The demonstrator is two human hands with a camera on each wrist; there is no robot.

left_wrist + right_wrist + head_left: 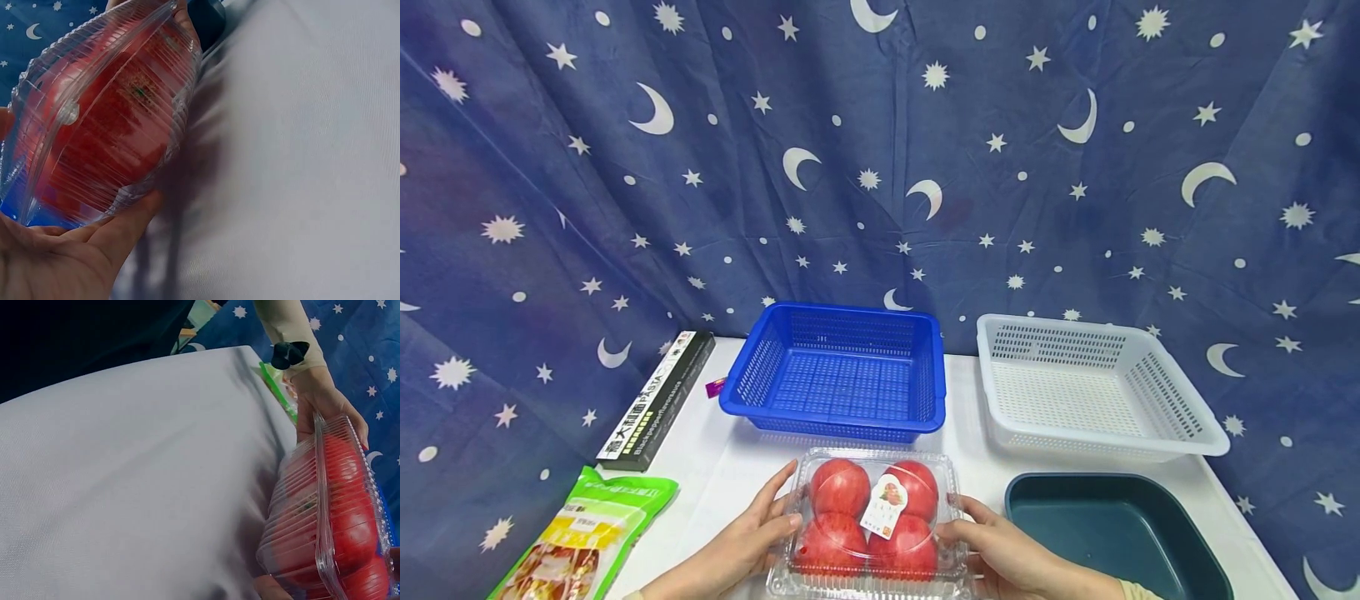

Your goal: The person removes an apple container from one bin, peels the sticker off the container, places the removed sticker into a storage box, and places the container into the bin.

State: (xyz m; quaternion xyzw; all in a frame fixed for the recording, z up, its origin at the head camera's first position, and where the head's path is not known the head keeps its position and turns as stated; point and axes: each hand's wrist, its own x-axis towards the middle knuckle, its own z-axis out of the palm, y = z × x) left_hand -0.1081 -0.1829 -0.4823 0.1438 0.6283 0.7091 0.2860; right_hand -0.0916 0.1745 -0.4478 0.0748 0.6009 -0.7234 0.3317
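Observation:
Both hands hold a clear plastic clamshell box point(880, 455) of red apples point(840, 486) at the front middle of the table. A white label point(884, 506) sticks to its lid. My left hand point(748, 537) grips the box's left side, with fingers also seen under its edge in the left wrist view. My right hand point(1003, 546) grips the opposite side, thumb toward the top. In the right wrist view, the ribbed box point(324, 537) casts a shadow on the white cloth. The far fingers are partly hidden by the box.
Behind the box stands a blue basket point(936, 400), with a white basket point(1000, 425) to its right. A dark green tub point(1060, 477) sits at front right. On the left lie a black pasta box point(658, 400), a green-edged food bag point(587, 533) and a small purple packet point(716, 387). A starry curtain point(880, 100) hangs behind.

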